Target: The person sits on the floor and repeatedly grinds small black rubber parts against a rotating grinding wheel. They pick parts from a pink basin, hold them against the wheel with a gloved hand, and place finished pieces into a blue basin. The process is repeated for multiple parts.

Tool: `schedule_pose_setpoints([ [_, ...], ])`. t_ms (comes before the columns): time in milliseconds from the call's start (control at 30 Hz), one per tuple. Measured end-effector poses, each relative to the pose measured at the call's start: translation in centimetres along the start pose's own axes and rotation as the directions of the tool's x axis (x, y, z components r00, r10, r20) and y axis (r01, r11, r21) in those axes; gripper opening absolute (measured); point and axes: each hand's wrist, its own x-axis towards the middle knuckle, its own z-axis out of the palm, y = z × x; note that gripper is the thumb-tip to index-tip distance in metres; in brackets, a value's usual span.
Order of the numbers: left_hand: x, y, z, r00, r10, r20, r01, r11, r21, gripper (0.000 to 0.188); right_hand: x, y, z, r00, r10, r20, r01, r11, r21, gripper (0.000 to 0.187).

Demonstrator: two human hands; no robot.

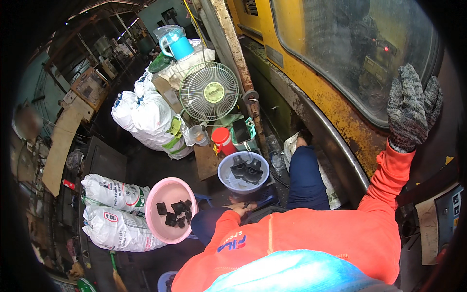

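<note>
My right hand [411,109], in a grey and black knitted glove, is raised at the right edge of the yellow machine door [323,85]. Its fingers are stretched out, by the frame of the door's window [357,53]. My left hand [240,208] is bare and low at my lap, with its fingers curled; what they hold, if anything, is too small to make out. Just beyond it stands a pale blue basin [226,181] with black moulded parts [246,169] inside. To its left, a pink basin [153,226] holds several smaller black pieces [179,212].
A fan [209,91] stands ahead, near a red jug [223,140] and a phone [240,130]. Stacked white sacks [146,114] carry a blue jug [176,45] close by. Two printed sacks [116,228] lie left of the pink basin. A curved metal edge [335,146] runs below the door.
</note>
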Motion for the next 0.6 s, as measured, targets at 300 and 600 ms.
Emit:
schedule_pose_setpoints([
  [300,-4.8,11.4,3.3,0.970,-0.082,-0.228,-0.008,0.929,-0.370,0.025,1.0,0.1,-0.6,0.996,-0.088,0.002,0.087,0.993,0.081,0.026],
  [600,-12.9,30.6,3.1,0.906,0.376,-0.194,-0.411,0.675,-0.613,0.060,-2.3,-11.7,-0.7,0.937,0.341,0.071,-0.159,0.236,0.959,0.036],
])
